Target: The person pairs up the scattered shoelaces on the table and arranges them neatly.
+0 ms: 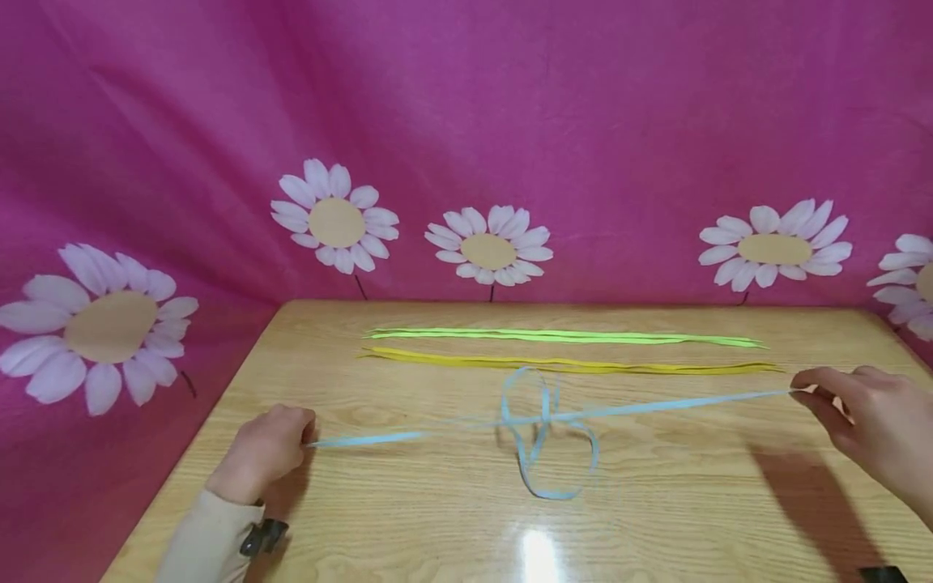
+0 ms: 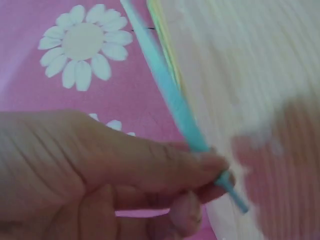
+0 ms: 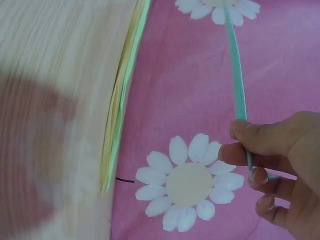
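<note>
A light blue flat shoelace (image 1: pixel 656 406) stretches across the table between my two hands, with loose loops bunched around its middle. At the left, my left hand (image 1: pixel 264 449) pinches one end between thumb and forefinger. The left wrist view shows the lace (image 2: pixel 172 100) running up from that pinch, with its narrow tip (image 2: pixel 234 195) poking out below the fingers. My right hand (image 1: pixel 867 417) is raised on the right side and pinches the lace near its other end. In the right wrist view, the lace (image 3: pixel 235 70) goes straight up, and a thin tip hangs under the thumb.
Farther back on the wooden table (image 1: pixel 408 534), green shoelaces (image 1: pixel 568 335) lie straight from side to side. Yellow shoelaces (image 1: pixel 568 364) lie parallel in front of them, just beyond the blue loops. A pink cloth with daisies (image 1: pixel 612 146) hangs behind the table and along its left.
</note>
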The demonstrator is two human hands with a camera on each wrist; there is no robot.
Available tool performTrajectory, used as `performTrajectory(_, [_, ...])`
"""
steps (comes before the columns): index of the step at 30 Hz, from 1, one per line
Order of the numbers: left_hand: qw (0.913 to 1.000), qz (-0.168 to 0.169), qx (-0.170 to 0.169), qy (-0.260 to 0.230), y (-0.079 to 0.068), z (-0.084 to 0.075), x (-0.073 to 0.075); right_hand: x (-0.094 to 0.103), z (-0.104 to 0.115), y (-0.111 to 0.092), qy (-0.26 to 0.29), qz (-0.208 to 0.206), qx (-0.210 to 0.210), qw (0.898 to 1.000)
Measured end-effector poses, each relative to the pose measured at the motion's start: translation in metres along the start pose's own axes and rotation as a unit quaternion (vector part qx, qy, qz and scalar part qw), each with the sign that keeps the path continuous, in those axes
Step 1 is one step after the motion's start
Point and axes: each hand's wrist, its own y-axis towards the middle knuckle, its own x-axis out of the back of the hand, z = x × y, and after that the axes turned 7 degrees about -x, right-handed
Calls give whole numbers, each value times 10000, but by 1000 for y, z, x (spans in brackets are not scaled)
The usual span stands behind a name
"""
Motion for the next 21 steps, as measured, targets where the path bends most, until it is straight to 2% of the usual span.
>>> performTrajectory(5, [9998,-87,-87,132,1,-3,1,-2,-1,-1,34,-137,32,9999])
performTrajectory(7, [9999,-3,-72,148,0,-3,1,-2,-1,-1,134,-178,17,9998])
performTrajectory(10, [9997,178,-131,-51,0,-3,1,0,-2,0,301,-286,-5,9991])
performTrajectory(13, [9977,403,-292,-456,0,-4,2,0,-2,-2,413,-304,-51,9987])
performTrajectory(14, [9958,483,-398,-672,1,-5,3,-1,-2,-3,472,-210,-52,9987])
performTrajectory(17, [9847,645,-1102,-1187,3,-12,5,-11,6,-9,925,359,180,9949])
performTrajectory(19, [9715,753,-1657,-1516,5,-19,7,-22,19,-13,1345,899,579,9851])
performTrajectory(21, [9605,792,-2040,-1719,8,-26,8,-33,36,-15,1820,1439,964,9679])
